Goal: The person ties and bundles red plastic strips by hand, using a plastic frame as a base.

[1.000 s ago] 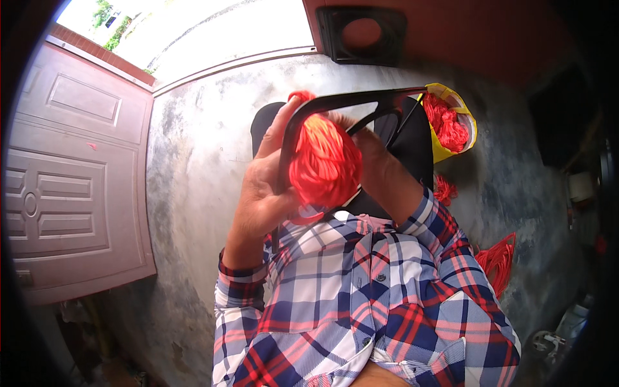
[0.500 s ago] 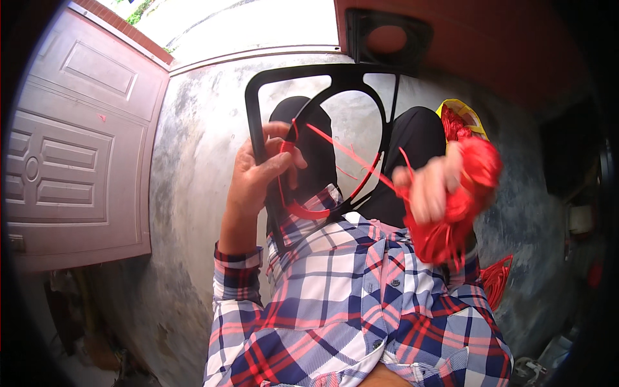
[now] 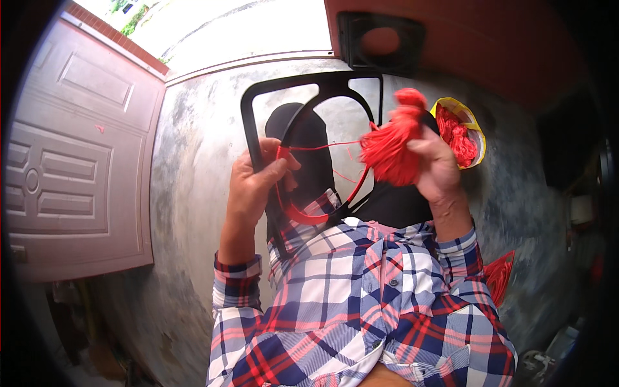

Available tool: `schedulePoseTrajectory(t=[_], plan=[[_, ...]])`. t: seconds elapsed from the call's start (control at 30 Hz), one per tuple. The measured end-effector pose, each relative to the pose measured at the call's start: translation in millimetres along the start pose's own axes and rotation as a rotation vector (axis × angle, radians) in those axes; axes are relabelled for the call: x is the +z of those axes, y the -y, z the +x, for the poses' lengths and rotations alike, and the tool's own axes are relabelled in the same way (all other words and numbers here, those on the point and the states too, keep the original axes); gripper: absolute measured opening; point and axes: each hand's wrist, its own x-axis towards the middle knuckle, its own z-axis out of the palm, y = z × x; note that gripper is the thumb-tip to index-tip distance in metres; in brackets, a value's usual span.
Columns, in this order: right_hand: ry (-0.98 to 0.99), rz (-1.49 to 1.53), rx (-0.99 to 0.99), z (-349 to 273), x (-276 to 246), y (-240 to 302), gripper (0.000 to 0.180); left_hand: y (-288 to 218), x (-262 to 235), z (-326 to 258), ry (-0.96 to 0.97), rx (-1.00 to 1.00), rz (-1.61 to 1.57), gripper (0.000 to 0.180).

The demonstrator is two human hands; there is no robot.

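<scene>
A black frame (image 3: pixel 247 122), squarish outside with a round ring inside, stands tilted over my lap. Red cord (image 3: pixel 307 217) is wound along the lower part of its ring. My left hand (image 3: pixel 261 171) grips the ring's left side, thumb and fingers pinching the frame where the winding ends. A bundle of red cord (image 3: pixel 391 149) is in my right hand (image 3: pixel 436 161), held just right of the ring. One strand (image 3: pixel 325 148) runs taut from the bundle across the opening to my left fingers.
A yellow-rimmed bag (image 3: pixel 478 126) of red cord stands beyond my right hand. More red cord (image 3: pixel 498 278) lies on the floor by my right elbow. At the far end is a black frame with a round hole (image 3: pixel 348 45). A panelled door (image 3: pixel 84 155) stands at left.
My right hand has swung up and inward with the cord bundle, from low right to beside the ring. The frame has shifted slightly left; my left hand keeps its grip.
</scene>
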Motion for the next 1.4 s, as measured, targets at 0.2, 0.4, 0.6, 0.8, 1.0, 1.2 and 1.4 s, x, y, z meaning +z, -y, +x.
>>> schedulePoseTrajectory(t=[0.2, 0.4, 0.6, 0.8, 1.0, 1.2, 1.4], plan=[[0.104, -0.78, 0.002, 36, 64, -6, 0.046, -22, 53, -7, 0.058, 0.622, 0.62, 0.028], [0.273, -0.041, -0.025, 42, 11, -43, 0.039, -12, 30, 1, 0.182, 0.416, 0.35, 0.037], [0.281, 0.237, -0.036, 45, 29, -76, 0.042, -10, 28, -11, 0.172, 0.156, 0.304, 0.035], [-0.03, 0.07, 0.179, 58, -9, -68, 0.052, -20, 28, -5, 0.184, 0.173, 0.314, 0.028], [0.043, -0.133, -0.107, 2, -10, -43, 0.05, -7, 9, -4, 0.05, 0.032, 0.079, 0.021], [0.908, 0.103, -0.24, 0, 11, -23, 0.059, -10, 17, 4, 0.182, 0.082, -0.025, 0.041], [0.118, 0.376, 0.042, -10, -21, -33, 0.053, 3, 9, 6, 0.118, 0.077, -0.085, 0.031]])
